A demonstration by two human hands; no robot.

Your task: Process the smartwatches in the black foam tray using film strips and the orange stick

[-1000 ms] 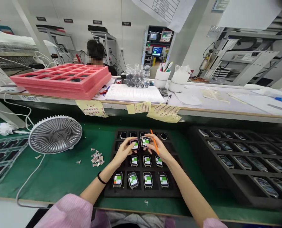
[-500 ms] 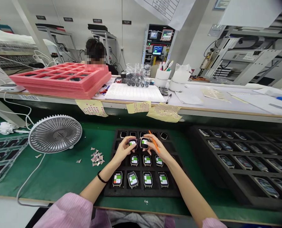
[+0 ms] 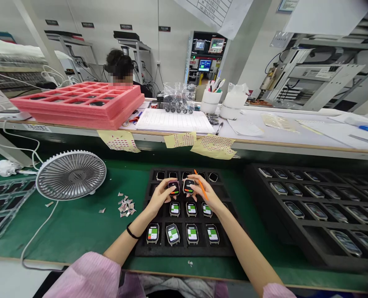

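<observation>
Head view is showing the left hand (image 3: 162, 195) and right hand (image 3: 206, 193) working over a black foam compartment tray (image 3: 184, 252), which is lying on a green desk mat (image 3: 78, 231). The left hand is pinching a square black smartwatch with a lit screen (image 3: 173, 187) between thumb and fingers. The right hand is pinching a second square black smartwatch (image 3: 188, 186) the same way while also clasping a slim orange stick (image 3: 201, 186). Both held watches are sitting above the tray's upper rows, just beside each other, with screens facing upward and long axes running roughly away from the person. The stick's long axis is slanting forward and slightly left.

The tray is carrying rows of upright-facing watches with green-and-white screens (image 3: 192, 233) nearer the person, and dark-screened watches (image 3: 213, 177) along its far row. A larger black compartment tray (image 3: 308, 224) is holding more watches to the right. A clear plastic tray (image 3: 3, 207) is lying at the far left, beside a grey desk fan (image 3: 71, 175). Small paper scraps (image 3: 126, 205) are scattered between the fan and the black foam tray.
</observation>
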